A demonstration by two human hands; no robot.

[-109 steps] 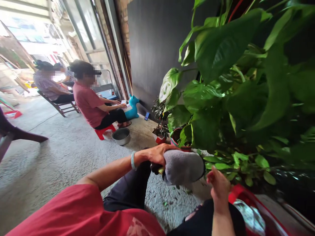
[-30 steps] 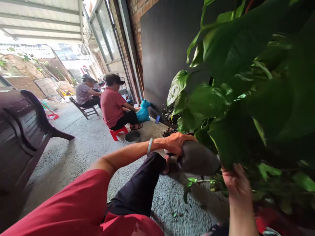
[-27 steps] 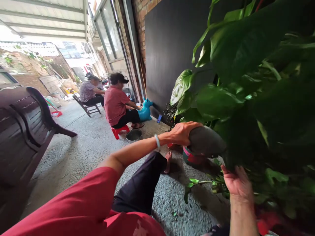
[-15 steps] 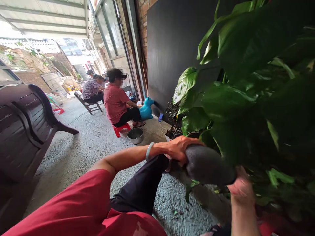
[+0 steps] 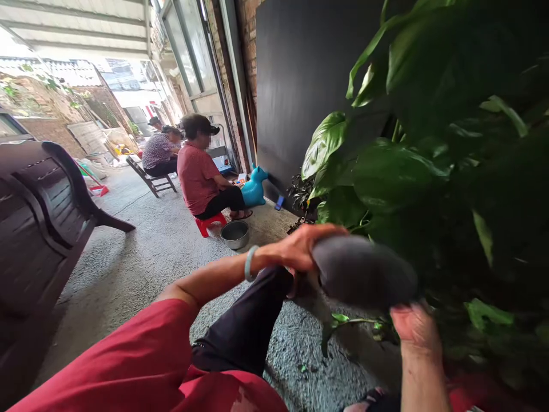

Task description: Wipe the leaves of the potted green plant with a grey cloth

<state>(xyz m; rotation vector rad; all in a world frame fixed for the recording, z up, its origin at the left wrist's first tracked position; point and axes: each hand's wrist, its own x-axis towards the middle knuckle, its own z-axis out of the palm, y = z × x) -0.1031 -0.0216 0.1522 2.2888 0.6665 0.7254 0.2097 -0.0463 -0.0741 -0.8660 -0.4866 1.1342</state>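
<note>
Between my two hands is a dark grey, rounded, oblong object [image 5: 364, 272]; motion blurs it and I cannot tell its kind. My left hand [image 5: 302, 247], with a pale bangle [image 5: 250, 263] on the wrist, grips the object's left end, thumb and fingers closed around it. At the lower right end my right hand [image 5: 414, 325] is closed on the same object, its fingers mostly hidden behind it. Broad green leaves [image 5: 394, 177] of a large plant hang just behind and above the object.
A metal basin [image 5: 234, 234] stands on the concrete floor [image 5: 154, 246]. Beyond it a person in a red shirt [image 5: 195, 180] sits on a red stool [image 5: 210, 223] beside a blue animal-shaped toy [image 5: 255, 189]. A dark wooden bench [image 5: 47, 200] is at left, a black panel [image 5: 300, 86] ahead.
Both hands have shifted slightly left with the dark grey object, my left hand also a little upward. The object's tilt has changed a little. The view has moved slightly.
</note>
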